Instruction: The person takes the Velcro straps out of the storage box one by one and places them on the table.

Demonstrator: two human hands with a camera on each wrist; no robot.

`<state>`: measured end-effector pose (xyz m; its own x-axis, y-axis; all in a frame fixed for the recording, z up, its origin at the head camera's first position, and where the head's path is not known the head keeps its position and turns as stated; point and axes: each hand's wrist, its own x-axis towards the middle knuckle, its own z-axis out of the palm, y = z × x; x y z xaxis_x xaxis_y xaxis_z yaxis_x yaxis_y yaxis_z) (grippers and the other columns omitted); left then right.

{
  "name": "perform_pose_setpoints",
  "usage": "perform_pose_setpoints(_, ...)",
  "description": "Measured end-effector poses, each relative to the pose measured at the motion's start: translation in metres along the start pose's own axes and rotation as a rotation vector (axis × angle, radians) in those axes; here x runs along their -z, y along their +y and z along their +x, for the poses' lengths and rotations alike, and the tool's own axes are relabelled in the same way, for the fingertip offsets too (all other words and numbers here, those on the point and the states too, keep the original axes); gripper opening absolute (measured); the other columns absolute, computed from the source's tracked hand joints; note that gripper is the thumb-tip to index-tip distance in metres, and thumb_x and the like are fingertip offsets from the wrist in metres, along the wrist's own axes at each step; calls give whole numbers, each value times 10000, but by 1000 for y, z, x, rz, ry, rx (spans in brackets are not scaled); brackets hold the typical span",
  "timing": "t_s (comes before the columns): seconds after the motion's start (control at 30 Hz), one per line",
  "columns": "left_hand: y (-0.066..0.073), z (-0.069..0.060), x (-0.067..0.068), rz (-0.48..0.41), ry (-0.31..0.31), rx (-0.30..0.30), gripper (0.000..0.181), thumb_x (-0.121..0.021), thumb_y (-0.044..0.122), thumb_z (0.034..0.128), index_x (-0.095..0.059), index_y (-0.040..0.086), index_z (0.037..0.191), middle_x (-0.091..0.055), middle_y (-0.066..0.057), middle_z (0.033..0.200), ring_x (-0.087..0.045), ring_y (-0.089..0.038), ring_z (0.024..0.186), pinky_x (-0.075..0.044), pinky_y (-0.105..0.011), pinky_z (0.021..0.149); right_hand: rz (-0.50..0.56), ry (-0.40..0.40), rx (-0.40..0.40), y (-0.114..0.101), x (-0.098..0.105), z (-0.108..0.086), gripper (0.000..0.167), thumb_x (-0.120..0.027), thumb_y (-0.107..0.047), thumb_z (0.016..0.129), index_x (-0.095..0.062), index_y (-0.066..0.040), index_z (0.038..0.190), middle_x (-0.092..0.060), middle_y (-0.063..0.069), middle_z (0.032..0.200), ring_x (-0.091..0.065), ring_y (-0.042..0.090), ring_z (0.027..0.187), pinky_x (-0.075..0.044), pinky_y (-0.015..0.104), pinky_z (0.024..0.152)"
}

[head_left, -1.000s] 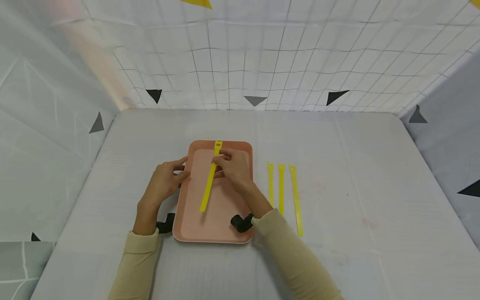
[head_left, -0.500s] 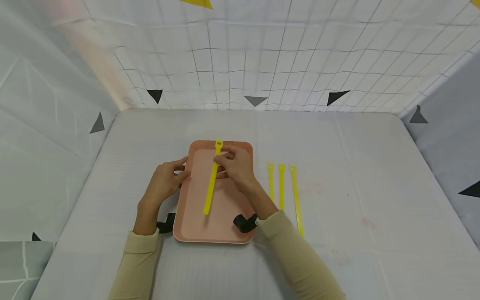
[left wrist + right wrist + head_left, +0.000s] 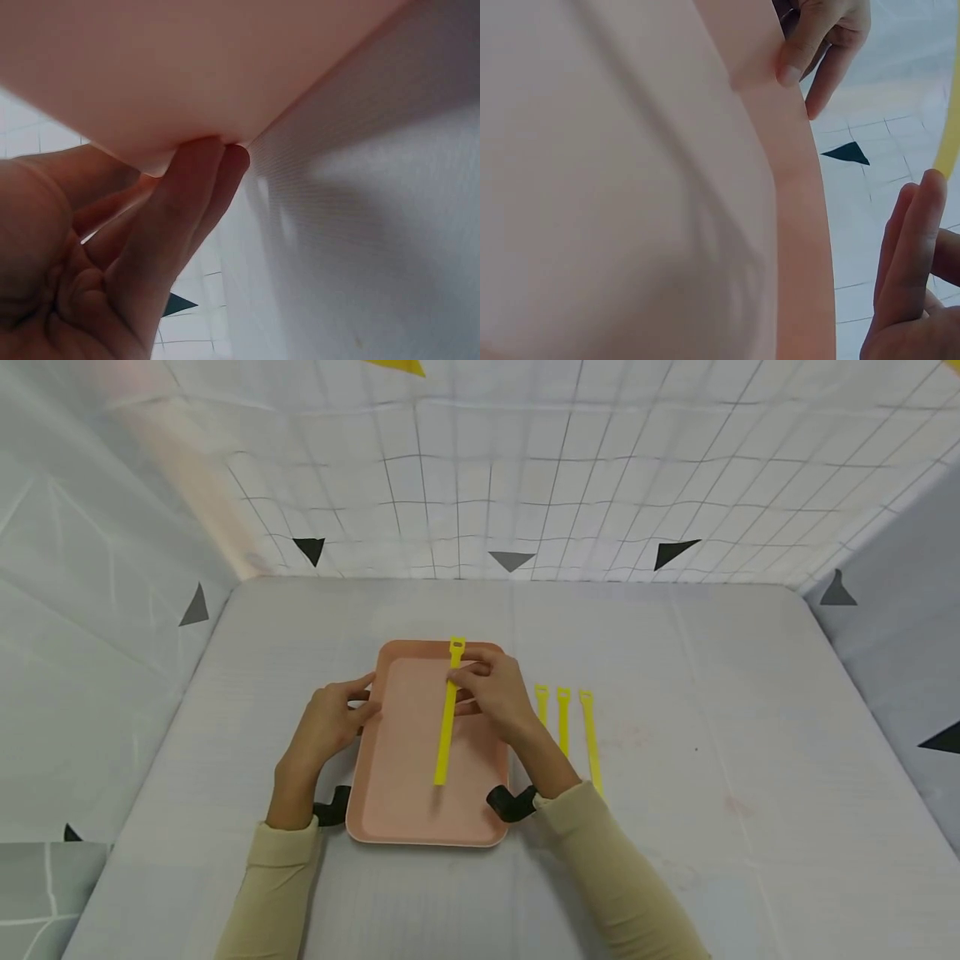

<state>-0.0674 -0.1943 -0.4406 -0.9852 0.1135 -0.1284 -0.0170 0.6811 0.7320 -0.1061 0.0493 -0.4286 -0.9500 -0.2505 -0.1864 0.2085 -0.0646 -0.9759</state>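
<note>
A pink rectangular tray (image 3: 408,814) lies on the table, and my left hand (image 3: 322,722) pinches its left rim. From the left wrist view, the fingers (image 3: 169,199) touch the tray's outer side and underside. Over the tray, my right hand (image 3: 495,693) pinches a yellow cable strap (image 3: 446,739) with a slotted head. The strap hangs along the tray's length, head toward the far rim, casting a shadow on the tray floor. Part of that strap (image 3: 950,142) shows at the right wrist view's edge, by the fingertips.
Three more yellow straps, a left one (image 3: 542,697), a middle one (image 3: 563,718) and a right one (image 3: 589,735), lie side by side right of the tray. The right forearm covers their lower parts. A grid-marked white curtain (image 3: 480,485) hangs behind the table (image 3: 712,693).
My right hand has shifted to the right with the strap, which now hangs more nearly straight along the tray. The left hand and the tray have stayed in place.
</note>
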Motion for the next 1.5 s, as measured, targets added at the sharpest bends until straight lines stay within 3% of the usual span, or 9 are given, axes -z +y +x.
perform_pose_setpoints(0.43,1,-4,0,-9,-10,27,537,-610,120,997,-420,41,1493,-604,-274,1264,-717,-264,822,-557,-308,609,16,2,-38,-2,6,-5,388,-662,-18,935,-570,-10,1312,-641,304,1074,-645,226,643,-597,349,581)
perform_pose_setpoints(0.73,2,-2,0,3,-12,32,539,-607,121,997,-418,40,1495,-614,-263,1255,-711,-241,789,-530,-298,587,20,10,-39,-2,15,-8,385,-662,-23,936,-581,15,1311,-659,255,1037,-638,209,644,-594,330,578)
perform_pose_setpoints(0.97,3,-1,0,-7,-16,33,536,-602,112,997,-418,31,1493,-611,-267,1259,-717,-278,870,-575,-315,637,27,30,-44,-3,23,-10,418,-669,-12,927,-555,-3,1329,-664,124,951,-650,205,658,-591,320,570)
perform_pose_setpoints(1.2,2,1,0,-2,-11,17,531,-601,114,995,-424,19,1486,-623,-260,1244,-706,-309,945,-583,-327,662,-1,47,-52,-2,31,-12,431,-676,-41,927,-552,-10,1338,-671,194,1032,-645,210,669,-594,327,585)
perform_pose_setpoints(1.5,2,1,1,-14,-26,29,540,-598,103,998,-406,21,1496,-600,-273,1274,-705,-320,946,-595,-338,678,3,59,-56,-3,41,-16,421,-685,-45,926,-554,-17,1325,-668,139,978,-633,196,664,-584,290,565)
